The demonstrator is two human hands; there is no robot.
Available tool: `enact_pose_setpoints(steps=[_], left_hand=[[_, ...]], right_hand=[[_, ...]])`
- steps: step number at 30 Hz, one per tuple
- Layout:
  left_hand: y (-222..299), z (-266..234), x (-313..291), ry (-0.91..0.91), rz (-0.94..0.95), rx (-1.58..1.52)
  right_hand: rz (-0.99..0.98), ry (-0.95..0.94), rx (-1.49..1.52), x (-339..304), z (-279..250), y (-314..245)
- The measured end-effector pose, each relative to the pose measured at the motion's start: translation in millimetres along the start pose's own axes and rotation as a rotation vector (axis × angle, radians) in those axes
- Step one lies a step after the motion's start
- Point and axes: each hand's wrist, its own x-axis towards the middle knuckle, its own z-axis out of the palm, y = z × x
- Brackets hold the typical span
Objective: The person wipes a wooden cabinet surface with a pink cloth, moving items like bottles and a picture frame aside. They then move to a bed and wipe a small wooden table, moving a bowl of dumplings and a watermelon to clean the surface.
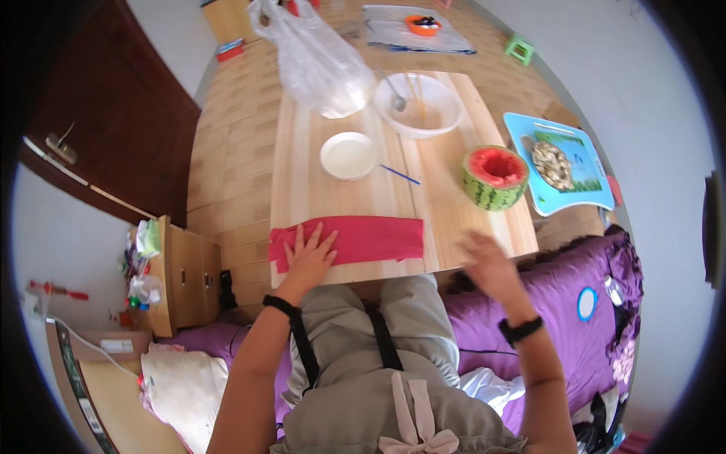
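My left hand (310, 253) lies flat, fingers spread, on the left end of a red cloth (370, 237) stretched along the near edge of a light wooden table (446, 193). My right hand (490, 262) hovers blurred at the table's near right edge, holding nothing. A hollowed half watermelon (495, 176) stands on the right side of the table. Behind it a large clear bowl (418, 104) holds a spoon and chopsticks. A small white bowl (348, 155) sits mid-table, with a thin blue stick (399, 175) beside it.
A clear plastic bag (314, 60) stands at the table's far left. A blue tray (560, 163) with food lies on the floor to the right. A purple cover (575, 280) spreads under me. A small wooden cabinet (178, 276) stands left.
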Motion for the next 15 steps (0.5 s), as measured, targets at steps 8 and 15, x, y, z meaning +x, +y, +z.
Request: enact_pose_setpoints(steps=[8,15], left_hand=[[32,3,-24,-0.103,0.208,-0.014],[31,17,44,-0.006,0.176,-0.01]], right_hand=[[-0.193,-0.194,-0.128,87,120,-79],[-0.152,-0.084,-0.12,131,142,-37]])
